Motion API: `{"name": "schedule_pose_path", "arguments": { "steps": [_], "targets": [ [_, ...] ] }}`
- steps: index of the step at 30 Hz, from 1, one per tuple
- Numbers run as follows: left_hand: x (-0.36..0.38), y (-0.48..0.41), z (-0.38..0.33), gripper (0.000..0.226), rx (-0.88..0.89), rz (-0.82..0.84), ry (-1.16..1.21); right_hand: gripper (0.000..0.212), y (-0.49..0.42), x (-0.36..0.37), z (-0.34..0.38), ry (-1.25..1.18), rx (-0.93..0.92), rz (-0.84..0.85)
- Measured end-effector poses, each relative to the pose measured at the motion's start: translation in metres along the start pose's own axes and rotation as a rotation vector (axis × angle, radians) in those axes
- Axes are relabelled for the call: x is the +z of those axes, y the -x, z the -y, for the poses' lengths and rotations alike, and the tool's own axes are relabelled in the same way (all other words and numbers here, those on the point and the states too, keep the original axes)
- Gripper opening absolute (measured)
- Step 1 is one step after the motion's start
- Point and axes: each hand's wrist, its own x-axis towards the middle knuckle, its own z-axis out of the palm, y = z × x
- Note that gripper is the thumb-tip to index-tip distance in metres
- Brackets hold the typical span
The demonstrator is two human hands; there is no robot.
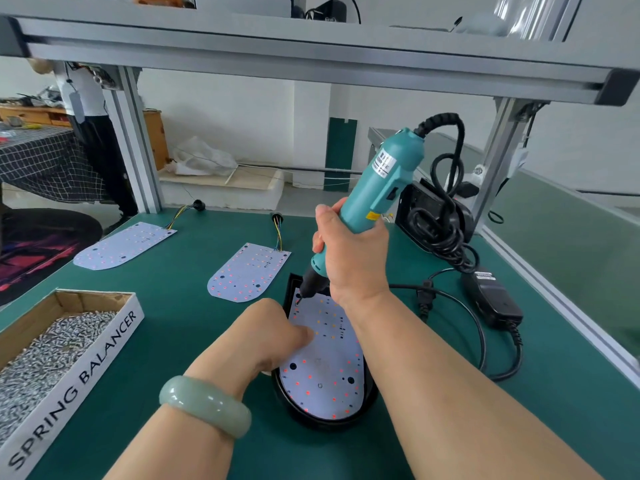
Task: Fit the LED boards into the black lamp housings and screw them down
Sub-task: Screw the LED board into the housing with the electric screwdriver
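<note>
Head view, standing at the bench: the right hand (349, 251) is wrapped tight round the grip of a teal electric screwdriver (381, 181). The tool tilts up to the right, and its dark bit comes down on the far left corner of the seated LED board (325, 375). That board lies inside a black lamp housing (301, 415) near the middle of the green table (173, 323), rounded end toward us.

The left hand (273, 330), with a pale green bangle (204, 405) on its wrist, rests on the board's left edge. Its fingers are curled under, and I cannot tell whether they hold anything.

Two loose LED boards lie flat farther back, one just beyond the housing (249, 271) and one far left (124, 245), each with coloured wires at its far end.

At near left is a cardboard box (100, 344) marked SPRING BALANCER, full of small silver screws (45, 355). Far right, a second black housing (412, 202) stands tilted behind a bundle of the tool's black cable. A black power adapter (491, 299) lies near it.
</note>
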Motion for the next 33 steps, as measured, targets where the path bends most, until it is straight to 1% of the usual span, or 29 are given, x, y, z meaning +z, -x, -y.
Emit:
{"name": "schedule_pose_path", "arguments": {
  "steps": [7,11,13,16,19,22,25,27,30,33],
  "targets": [
    [0.000,0.000,-0.001,0.036,-0.009,0.023,0.016,0.029,0.003,-0.003,0.002,0.036,-0.024,0.044],
    [0.000,0.000,0.000,0.036,-0.002,0.030,0.027,0.023,0.004,-0.006,0.008,0.058,-0.025,0.055],
    [0.001,-0.001,0.002,0.035,0.002,0.024,0.044,0.022,0.003,-0.009,0.015,0.032,-0.012,0.004],
    [0.001,-0.001,0.004,0.032,-0.004,0.020,0.070,0.019,-0.005,-0.018,0.037,-0.043,0.032,-0.116],
    [0.001,-0.002,0.006,0.029,-0.006,0.026,0.087,0.021,-0.018,-0.041,0.062,0.014,0.111,-0.250],
    [0.001,-0.002,0.006,0.030,-0.004,0.023,0.080,0.020,-0.029,-0.076,0.082,0.235,0.226,-0.272],
    [0.001,-0.002,0.008,0.032,-0.003,0.019,0.076,0.005,-0.036,-0.114,0.093,0.551,0.412,-0.212],
    [0.000,-0.003,0.008,0.030,-0.004,0.021,0.082,0.014,-0.037,-0.140,0.094,0.793,0.479,-0.146],
    [0.000,-0.003,0.009,0.028,-0.006,0.026,0.094,0.026,-0.035,-0.167,0.096,1.226,0.511,-0.035],
    [-0.001,-0.003,0.010,0.026,-0.019,0.033,0.131,0.041,-0.033,-0.186,0.088,1.818,0.530,0.109]
  ]
}}
